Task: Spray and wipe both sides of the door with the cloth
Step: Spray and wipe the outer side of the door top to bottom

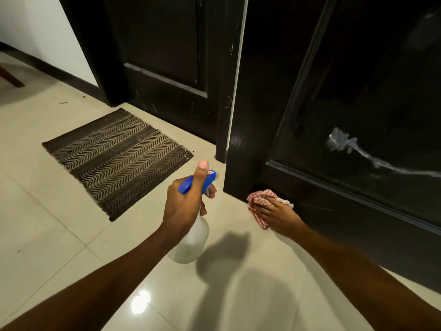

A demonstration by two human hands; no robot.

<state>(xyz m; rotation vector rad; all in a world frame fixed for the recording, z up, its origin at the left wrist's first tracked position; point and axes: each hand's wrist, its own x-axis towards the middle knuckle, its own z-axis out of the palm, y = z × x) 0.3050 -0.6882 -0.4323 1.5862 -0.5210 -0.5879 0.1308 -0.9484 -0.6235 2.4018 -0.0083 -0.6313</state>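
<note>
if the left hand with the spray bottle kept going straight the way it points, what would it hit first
Probably the dark door. The left hand holds the spray bottle with its blue nozzle aimed up and right, towards the door's near edge. Nothing shows in between, though depth is unclear; it may pass left of that edge.

- Glossy cream floor tiles (59, 235) fill the lower frame, with a bright lamp glare (140, 302) at 7 o'clock.
- A brown zigzag-striped doormat (117, 158) lies at 10 o'clock.
- A white wall (47, 32) with a dark skirting board (59, 72) stands at 11 o'clock.
- A dark wooden door frame (95, 56) rises at 12 o'clock.
- A wooden furniture leg (10, 77) shows at 9 o'clock.
</note>
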